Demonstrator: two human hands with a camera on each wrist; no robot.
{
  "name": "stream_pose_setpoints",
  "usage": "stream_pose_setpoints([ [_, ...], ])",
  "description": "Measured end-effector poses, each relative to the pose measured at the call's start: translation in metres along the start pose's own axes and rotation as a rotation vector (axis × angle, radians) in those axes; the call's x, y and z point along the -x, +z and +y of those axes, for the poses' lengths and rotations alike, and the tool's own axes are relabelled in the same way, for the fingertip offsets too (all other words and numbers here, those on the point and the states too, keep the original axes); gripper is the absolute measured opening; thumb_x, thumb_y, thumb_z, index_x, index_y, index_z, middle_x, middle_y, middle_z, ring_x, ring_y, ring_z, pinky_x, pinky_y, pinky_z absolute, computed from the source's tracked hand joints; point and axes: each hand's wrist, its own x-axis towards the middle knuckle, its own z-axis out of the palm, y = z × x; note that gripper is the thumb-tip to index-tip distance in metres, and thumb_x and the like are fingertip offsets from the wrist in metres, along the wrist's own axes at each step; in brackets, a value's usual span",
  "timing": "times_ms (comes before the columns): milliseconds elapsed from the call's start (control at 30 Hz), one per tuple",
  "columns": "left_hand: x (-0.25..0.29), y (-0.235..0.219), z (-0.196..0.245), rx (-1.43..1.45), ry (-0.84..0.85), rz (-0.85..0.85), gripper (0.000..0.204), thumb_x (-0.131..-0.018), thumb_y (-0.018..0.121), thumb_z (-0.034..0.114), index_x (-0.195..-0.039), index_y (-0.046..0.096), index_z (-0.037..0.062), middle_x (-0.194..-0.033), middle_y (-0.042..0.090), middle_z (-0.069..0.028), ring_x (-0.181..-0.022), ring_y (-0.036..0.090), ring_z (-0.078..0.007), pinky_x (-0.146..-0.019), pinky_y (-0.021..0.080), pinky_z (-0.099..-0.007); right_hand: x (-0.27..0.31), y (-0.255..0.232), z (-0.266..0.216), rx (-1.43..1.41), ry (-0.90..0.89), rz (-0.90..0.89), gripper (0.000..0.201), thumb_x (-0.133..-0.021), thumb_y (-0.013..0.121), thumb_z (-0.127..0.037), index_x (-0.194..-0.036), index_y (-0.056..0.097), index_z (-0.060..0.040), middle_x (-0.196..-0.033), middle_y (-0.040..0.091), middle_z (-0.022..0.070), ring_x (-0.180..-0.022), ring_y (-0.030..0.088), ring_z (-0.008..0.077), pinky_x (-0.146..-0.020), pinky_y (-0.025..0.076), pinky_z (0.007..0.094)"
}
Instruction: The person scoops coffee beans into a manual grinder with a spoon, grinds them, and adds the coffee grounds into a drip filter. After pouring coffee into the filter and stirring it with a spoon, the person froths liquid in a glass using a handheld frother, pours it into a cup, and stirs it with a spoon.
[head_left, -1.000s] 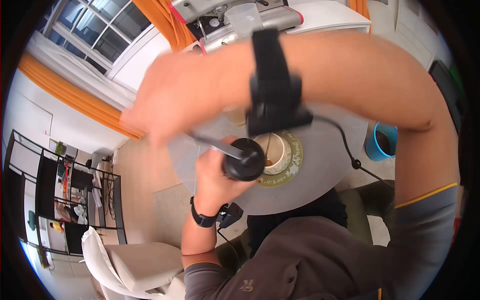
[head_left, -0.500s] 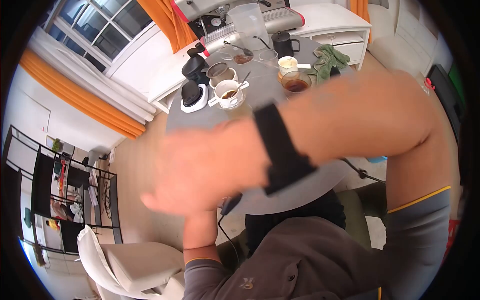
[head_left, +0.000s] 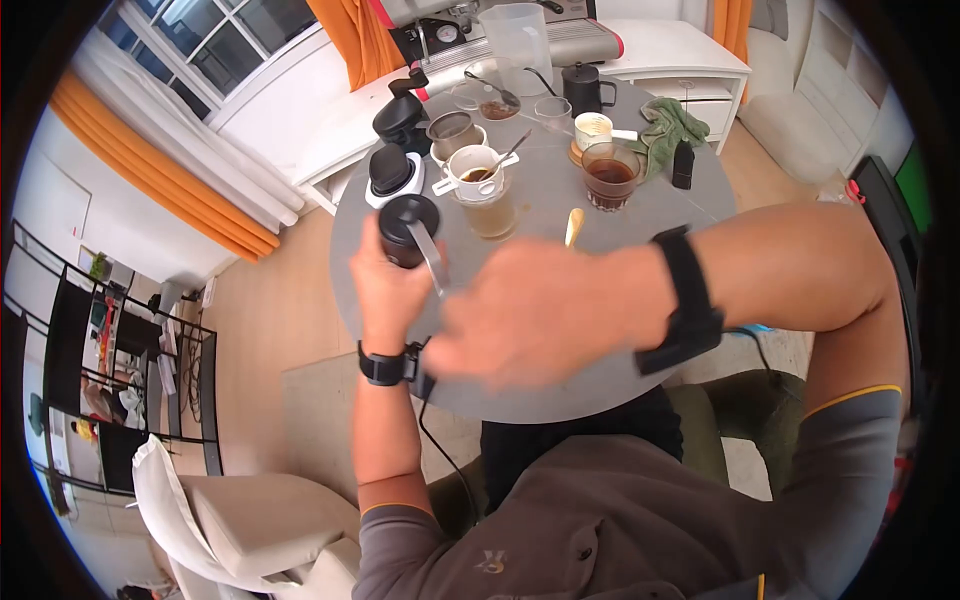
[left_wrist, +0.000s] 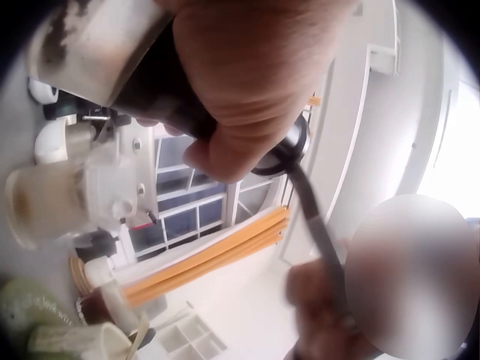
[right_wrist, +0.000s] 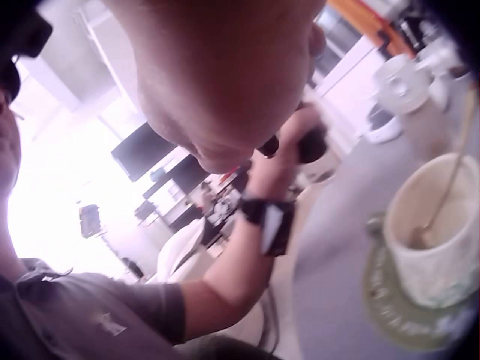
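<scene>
In the head view my left hand (head_left: pixel 385 295) grips a black hand coffee grinder (head_left: pixel 405 218) at the table's left edge. Its metal crank handle (head_left: pixel 430 258) points down and right, toward my blurred right hand (head_left: pixel 545 315). The left wrist view shows the fingers of my right hand (left_wrist: pixel 319 300) curled at the crank's far end. The grinder's lower part (left_wrist: pixel 97 49) there is pale and see-through. A white cup (right_wrist: pixel 431 240) with a spoon (right_wrist: pixel 454 172) in it stands on a green coaster (right_wrist: pixel 405 326) in the right wrist view; my right hand hides this cup in the head view.
Beyond the grinder stand a white dripper (head_left: pixel 475 175) on a glass server (head_left: pixel 490 215), a small white scale-like device (head_left: pixel 395 175) and a glass of brown liquid (head_left: pixel 610 175). Farther back are a black pitcher (head_left: pixel 585 90) and a green cloth (head_left: pixel 670 130).
My right hand has swung round with the crank, from left of the grinder to its right. The grinder and my left hand have shifted left and away from my body.
</scene>
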Motion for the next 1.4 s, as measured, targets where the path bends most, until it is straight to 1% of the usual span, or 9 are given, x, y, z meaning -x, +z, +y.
stream_pose_setpoints([
  [100, 0.03, 0.028, 0.015, -0.286, -0.025, 0.025, 0.049, -0.072, 0.087, 0.011, -0.114, 0.064, 0.004, -0.084, 0.074, -0.0052, -0.074, 0.069, -0.0097, -0.07, 0.056, -0.0293, -0.056, 0.015, -0.013, 0.079, -0.218, 0.373, 0.013, -0.083, 0.066, -0.024, -0.089, 0.061, -0.0134, -0.062, 0.06, 0.0071, -0.058, 0.067, 0.0259, -0.049, 0.051, 0.0456],
  [167, 0.049, 0.04, -0.047, -0.398, 0.439, 0.081, 0.048, -0.073, 0.082, 0.006, -0.117, 0.064, 0.0056, -0.091, 0.071, -0.0042, -0.075, 0.064, -0.0154, -0.071, 0.054, -0.0314, -0.093, -0.007, 0.017, 0.158, -0.422, 0.445, 0.017, -0.083, 0.065, -0.027, -0.09, 0.061, -0.0122, -0.063, 0.061, 0.0102, -0.057, 0.065, 0.0318, -0.049, 0.049, 0.0509],
  [367, 0.05, -0.026, 0.014, -0.028, 0.139, 0.007, 0.048, -0.07, 0.086, 0.012, -0.111, 0.063, 0.0012, -0.087, 0.072, -0.0063, -0.079, 0.071, -0.0148, -0.078, 0.057, -0.0312, -0.068, -0.029, 0.13, 0.229, 0.095, 0.235, 0.023, -0.09, 0.059, -0.029, -0.101, 0.058, -0.0092, -0.074, 0.066, 0.0124, -0.073, 0.065, 0.0382, -0.061, 0.05, 0.046],
  [500, 0.014, -0.036, 0.009, 0.03, 0.083, 0.152, 0.042, -0.074, 0.082, 0.007, -0.111, 0.062, 0.0007, -0.088, 0.072, -0.0032, -0.08, 0.068, -0.0112, -0.077, 0.056, -0.0295, -0.001, -0.01, 0.078, 0.164, 0.338, -0.142, 0.022, -0.09, 0.063, -0.029, -0.101, 0.056, -0.0119, -0.07, 0.062, 0.0102, -0.069, 0.068, 0.0313, -0.055, 0.051, 0.044],
  [733, 0.039, 0.015, 0.032, -0.211, -0.11, 0.009, 0.043, -0.078, 0.082, 0.01, -0.116, 0.064, 0.0039, -0.091, 0.075, -0.0047, -0.08, 0.071, -0.0129, -0.074, 0.056, -0.0281, -0.054, 0.007, -0.024, -0.032, -0.181, 0.278, 0.025, -0.071, 0.069, -0.024, -0.087, 0.059, -0.0081, -0.064, 0.06, 0.0083, -0.061, 0.065, 0.0303, -0.049, 0.049, 0.0467],
  [833, 0.052, 0.007, 0.026, -0.312, 0.743, -0.195, 0.051, -0.072, 0.086, 0.012, -0.117, 0.064, 0.0054, -0.092, 0.076, -0.0068, -0.08, 0.075, -0.0227, -0.074, 0.059, -0.0338, -0.101, -0.025, 0.023, 0.013, -0.351, 0.33, 0.025, -0.074, 0.066, -0.026, -0.088, 0.059, -0.0064, -0.063, 0.06, 0.0106, -0.062, 0.063, 0.0357, -0.053, 0.048, 0.0484],
  [967, 0.059, -0.026, 0.017, 0.032, 0.084, -0.099, 0.051, -0.069, 0.086, 0.007, -0.113, 0.06, 0.0001, -0.088, 0.073, -0.0081, -0.078, 0.072, -0.0158, -0.074, 0.058, -0.0316, -0.094, -0.019, 0.127, 0.178, -0.041, 0.351, 0.024, -0.088, 0.06, -0.03, -0.099, 0.058, -0.0089, -0.069, 0.062, 0.0149, -0.066, 0.061, 0.0415, -0.057, 0.048, 0.0496],
  [1233, 0.004, -0.011, -0.029, 0.203, 0.111, -0.01, 0.041, -0.077, 0.08, 0.003, -0.113, 0.06, -0.0002, -0.087, 0.072, -0.0026, -0.077, 0.067, -0.0088, -0.07, 0.056, -0.0272, 0.001, -0.002, 0.013, -0.033, 0.263, -0.284, 0.017, -0.089, 0.062, -0.025, -0.097, 0.059, -0.0097, -0.072, 0.067, 0.0112, -0.066, 0.068, 0.0342, -0.056, 0.052, 0.0449],
  [1400, 0.035, 0.016, -0.032, -0.237, 0.445, -0.073, 0.047, -0.075, 0.084, 0.008, -0.116, 0.063, 0.002, -0.083, 0.072, -0.0035, -0.072, 0.067, -0.0098, -0.067, 0.056, -0.0274, -0.071, 0.012, -0.011, 0.092, -0.331, 0.406, 0.013, -0.084, 0.063, -0.023, -0.082, 0.061, -0.0107, -0.062, 0.062, 0.0073, -0.057, 0.064, 0.0283, -0.052, 0.051, 0.0435],
])
